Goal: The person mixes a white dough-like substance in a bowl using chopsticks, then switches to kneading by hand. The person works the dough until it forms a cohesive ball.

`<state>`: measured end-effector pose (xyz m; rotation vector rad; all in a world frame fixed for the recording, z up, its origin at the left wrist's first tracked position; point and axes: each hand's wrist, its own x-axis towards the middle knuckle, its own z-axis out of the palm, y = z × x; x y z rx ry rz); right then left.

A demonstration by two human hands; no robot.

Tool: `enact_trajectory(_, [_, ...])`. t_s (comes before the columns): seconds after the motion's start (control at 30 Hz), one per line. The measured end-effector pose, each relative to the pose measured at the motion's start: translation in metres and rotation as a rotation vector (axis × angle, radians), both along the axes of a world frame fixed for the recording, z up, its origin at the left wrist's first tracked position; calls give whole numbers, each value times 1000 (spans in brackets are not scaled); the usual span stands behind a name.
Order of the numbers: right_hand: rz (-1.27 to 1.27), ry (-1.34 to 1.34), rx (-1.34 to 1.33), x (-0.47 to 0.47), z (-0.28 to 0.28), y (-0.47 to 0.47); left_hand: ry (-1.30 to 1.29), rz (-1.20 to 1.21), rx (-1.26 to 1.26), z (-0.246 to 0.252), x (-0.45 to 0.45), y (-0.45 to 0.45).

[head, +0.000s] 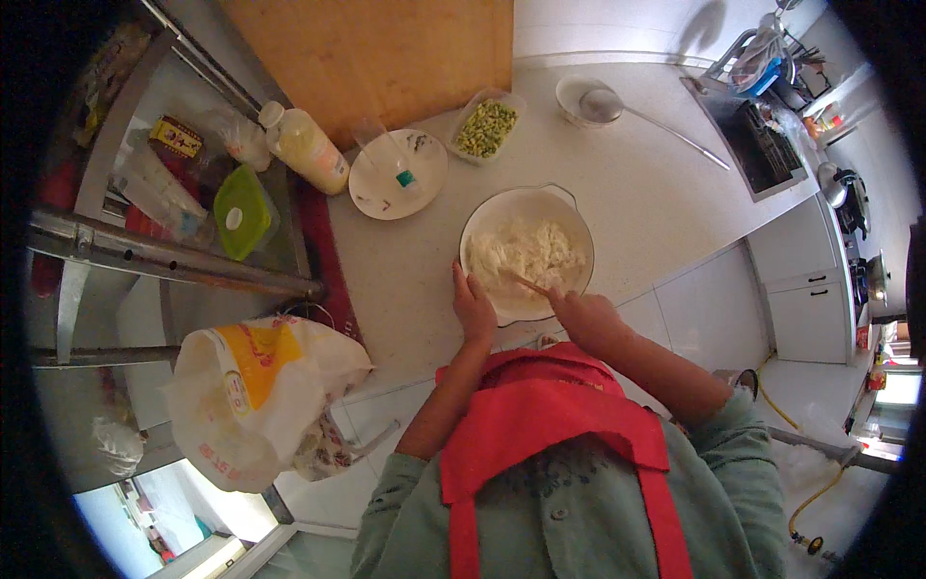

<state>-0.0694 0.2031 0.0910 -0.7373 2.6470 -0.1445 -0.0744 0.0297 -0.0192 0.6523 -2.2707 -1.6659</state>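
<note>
A round white bowl [483, 217] with a thin dark rim stands near the counter's front edge, holding a clumpy, pale flour mixture [539, 250]. My left hand [474, 307] rests against the bowl's lower left side, its fingers along the outer wall. In my right hand [582, 318], at the lower right rim, is a thin wooden utensil [528, 282], perhaps chopsticks; its far end dips into the mixture. Behind the bowl are a clear tub of chopped green vegetables [486, 129] and a white plate [372, 199] with a clear plastic piece [394, 163] lying on it.
A bottle of pale contents [307, 148] stands at the back left, before a wooden board [391, 58]. Behind to the right, a metal ladle [676, 134] leans in a small bowl [571, 90], near the sink [752, 145]. Metal shelving [173, 264] and a plastic bag [217, 427] are at left.
</note>
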Motion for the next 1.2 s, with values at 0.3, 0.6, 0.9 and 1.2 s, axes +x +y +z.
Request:
enact_trajectory(0.3, [-215, 102, -78, -27, -17, -5, 38, 19, 34, 10, -1, 5])
enact_trajectory(0.6, [-306, 144, -96, -37, -24, 5, 14, -22, 9, 9, -1, 3])
enact_trajectory(0.9, [57, 91, 29, 30, 11, -11, 8, 21, 3, 5, -1, 7])
enact_trajectory(1.2, [-326, 108, 42, -43, 6, 29, 57, 24, -90, 3, -2, 3])
